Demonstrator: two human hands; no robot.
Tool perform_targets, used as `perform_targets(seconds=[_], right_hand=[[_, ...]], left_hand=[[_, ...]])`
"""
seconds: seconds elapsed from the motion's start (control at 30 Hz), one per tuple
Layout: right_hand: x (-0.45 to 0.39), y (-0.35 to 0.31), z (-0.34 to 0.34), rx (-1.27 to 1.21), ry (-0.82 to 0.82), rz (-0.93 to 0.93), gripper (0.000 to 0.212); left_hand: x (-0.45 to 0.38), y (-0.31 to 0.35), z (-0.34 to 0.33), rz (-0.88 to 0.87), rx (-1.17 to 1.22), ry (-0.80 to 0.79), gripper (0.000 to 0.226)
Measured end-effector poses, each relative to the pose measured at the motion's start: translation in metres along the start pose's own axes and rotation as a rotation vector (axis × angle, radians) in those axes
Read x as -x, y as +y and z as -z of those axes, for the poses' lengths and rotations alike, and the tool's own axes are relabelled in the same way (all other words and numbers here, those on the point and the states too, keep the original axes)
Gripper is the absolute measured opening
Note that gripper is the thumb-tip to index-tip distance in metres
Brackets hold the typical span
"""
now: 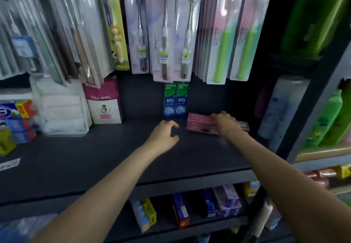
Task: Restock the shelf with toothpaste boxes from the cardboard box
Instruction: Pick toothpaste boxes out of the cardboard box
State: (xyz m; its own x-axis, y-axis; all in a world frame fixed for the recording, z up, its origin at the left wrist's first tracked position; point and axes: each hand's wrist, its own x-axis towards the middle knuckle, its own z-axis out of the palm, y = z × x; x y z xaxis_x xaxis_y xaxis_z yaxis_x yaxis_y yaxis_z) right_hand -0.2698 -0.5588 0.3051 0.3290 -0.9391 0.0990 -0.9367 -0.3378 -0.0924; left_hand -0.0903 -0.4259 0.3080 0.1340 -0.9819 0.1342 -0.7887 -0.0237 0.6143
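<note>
Two green-and-blue toothpaste boxes (175, 100) stand upright side by side at the back of the dark shelf (95, 159). To their right a pink toothpaste box (199, 123) lies flat on the shelf. My right hand (227, 124) grips this pink box from above, fingers curled over its right half. My left hand (164, 135) hovers just left of the pink box, fingers loosely curled, holding nothing. The cardboard box is out of view.
Packaged toothbrushes (165, 30) hang above the shelf. A white pack (62, 109) and a pink-white carton (104, 106) stand at the back left, coloured boxes (17, 121) at the far left. Bottles (281, 109) flank the right. More boxes (226, 201) fill the lower shelf.
</note>
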Motion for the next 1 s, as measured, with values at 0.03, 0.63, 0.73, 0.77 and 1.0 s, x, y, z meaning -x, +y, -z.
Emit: perform_targets(seconds=[0.03,0.63,0.73,0.77,1.0], right_hand=[[-0.012,0.003,-0.005,0.006,0.017,0.002,0.042],[-0.069,-0.006,-0.067,-0.294,0.151,0.019,0.073],[-0.073,-0.012,-0.066,-0.312,0.137,0.03,0.076],[-0.073,-0.014,-0.066,-0.317,0.134,0.027,0.077],[-0.071,-0.014,-0.063,-0.362,0.088,0.017,0.079]], left_hand=[[-0.01,0.0,-0.004,-0.003,-0.026,-0.002,0.038],[-0.105,-0.018,-0.057,0.011,-0.719,-0.039,0.057],[-0.111,-0.022,-0.057,0.023,-0.732,-0.06,0.056],[-0.113,-0.024,-0.057,0.028,-0.727,-0.062,0.056],[-0.114,-0.029,-0.055,0.034,-0.682,-0.068,0.057]])
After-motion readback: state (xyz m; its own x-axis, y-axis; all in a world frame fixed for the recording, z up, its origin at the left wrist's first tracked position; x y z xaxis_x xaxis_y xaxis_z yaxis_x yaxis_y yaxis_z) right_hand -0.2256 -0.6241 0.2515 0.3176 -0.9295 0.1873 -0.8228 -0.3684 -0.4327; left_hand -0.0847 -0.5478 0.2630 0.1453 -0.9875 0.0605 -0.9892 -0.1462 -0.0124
